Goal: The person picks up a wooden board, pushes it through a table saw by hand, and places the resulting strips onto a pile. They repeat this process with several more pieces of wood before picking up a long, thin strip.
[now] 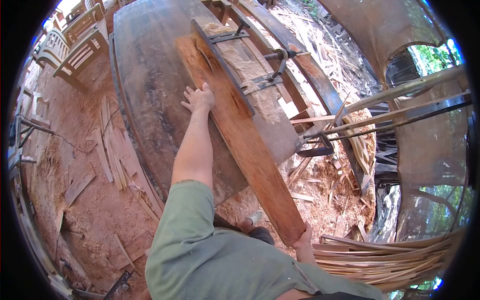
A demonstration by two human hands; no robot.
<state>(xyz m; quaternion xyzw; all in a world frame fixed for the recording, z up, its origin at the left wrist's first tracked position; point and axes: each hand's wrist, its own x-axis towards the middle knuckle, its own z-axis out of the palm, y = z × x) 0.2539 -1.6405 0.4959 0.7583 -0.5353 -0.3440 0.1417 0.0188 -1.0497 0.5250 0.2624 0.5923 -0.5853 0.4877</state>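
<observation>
A long reddish-brown wooden plank (245,135) lies slantwise on the worn saw-table-like bench top (145,65), its near end sticking out past the bench edge. A dark crack shows near its far end. My left hand (201,99) is open against the plank's left edge, fingers spread toward the bench top. At the near end, my right hand (303,240) grips the plank's corner; some of its fingers are hidden. Along the plank's right side runs a straight dark fence (222,67), with metal brackets beside it.
A clamp (317,149) sits at the bench's right corner. Thin wood strips (380,257) are piled at lower right. Sawdust and offcuts (112,145) cover the floor. Wooden chairs (75,55) stand at upper left. A long pole (405,90) reaches in from the right.
</observation>
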